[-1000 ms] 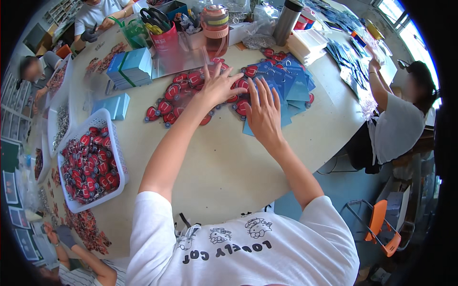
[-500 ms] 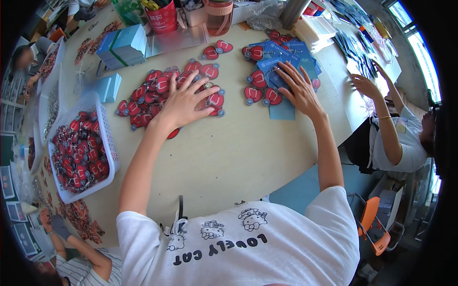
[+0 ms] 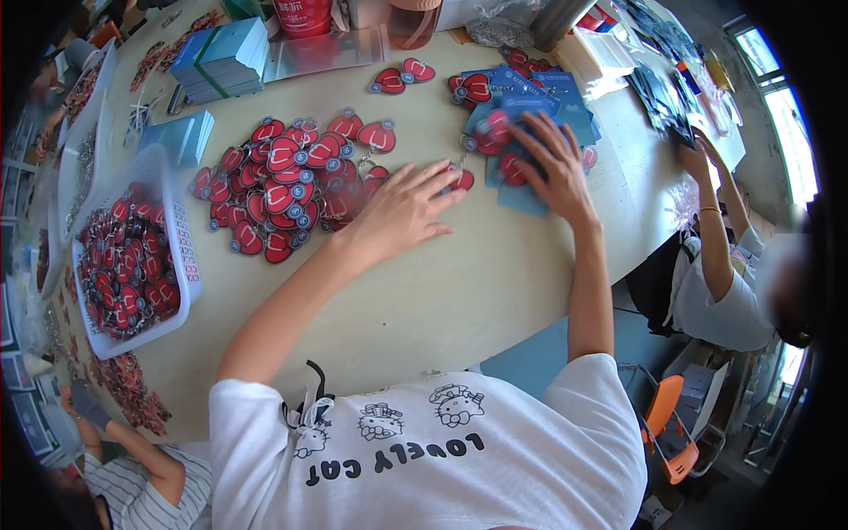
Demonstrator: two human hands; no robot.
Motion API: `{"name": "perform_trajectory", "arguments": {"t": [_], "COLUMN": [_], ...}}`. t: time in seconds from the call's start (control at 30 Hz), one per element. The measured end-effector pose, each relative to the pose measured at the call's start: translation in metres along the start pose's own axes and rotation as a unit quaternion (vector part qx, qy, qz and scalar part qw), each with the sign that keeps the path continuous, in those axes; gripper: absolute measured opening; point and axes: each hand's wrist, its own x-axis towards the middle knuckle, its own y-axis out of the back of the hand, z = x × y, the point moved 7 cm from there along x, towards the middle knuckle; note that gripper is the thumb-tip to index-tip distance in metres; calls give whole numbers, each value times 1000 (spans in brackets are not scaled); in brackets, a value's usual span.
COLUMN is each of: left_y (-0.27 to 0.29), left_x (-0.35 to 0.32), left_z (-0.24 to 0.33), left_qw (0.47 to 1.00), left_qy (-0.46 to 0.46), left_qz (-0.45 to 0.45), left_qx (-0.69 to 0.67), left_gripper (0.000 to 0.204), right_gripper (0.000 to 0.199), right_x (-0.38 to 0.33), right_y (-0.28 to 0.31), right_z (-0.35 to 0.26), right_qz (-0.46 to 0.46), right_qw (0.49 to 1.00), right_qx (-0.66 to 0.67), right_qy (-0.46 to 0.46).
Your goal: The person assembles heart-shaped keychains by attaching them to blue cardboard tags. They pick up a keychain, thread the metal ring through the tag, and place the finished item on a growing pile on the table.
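Observation:
My left hand [image 3: 402, 212] lies flat over the table, fingers stretched out, its fingertips at a red keychain [image 3: 461, 179] with a metal ring. Left of it spreads a loose pile of red keychains [image 3: 283, 181] with small round blue tags. My right hand [image 3: 558, 172] has its fingers apart above blue cards [image 3: 570, 99] and a few red keychains, some smeared by motion under its fingertips. What its palm covers is hidden. Two more keychains [image 3: 404, 76] lie apart, beyond the pile.
A white basket [image 3: 190, 256] full of keychains stands at the left. Behind are a banded stack of light-blue cards [image 3: 221, 60], a smaller card stack [image 3: 181, 140], a red cup [image 3: 305, 16] and a drink bottle [image 3: 413, 22]. Co-workers sit at right and lower left.
My left hand has slid right, off the pile, toward the cards. My right hand has shifted only slightly; keychains beside it have moved toward its fingers.

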Motion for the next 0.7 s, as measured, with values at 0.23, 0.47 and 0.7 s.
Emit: {"name": "perform_trajectory", "arguments": {"t": [0.23,0.47,0.7], "left_y": [19,37,41], "left_x": [-23,-23,78], "left_z": [32,28,-63], "left_qw": [995,994,973], "left_qy": [15,8,31], "left_qz": [-10,3,87], "left_qx": [94,107,212], "left_gripper": [36,23,43], "right_gripper": [40,41,43], "right_x": [-9,-3,14], "right_y": [-3,11,-6], "right_z": [43,25,-48], "right_qz": [50,102,-14], "right_qw": [997,993,996], "right_qx": [-4,-27,39], "right_qy": [-63,-44,78]}}
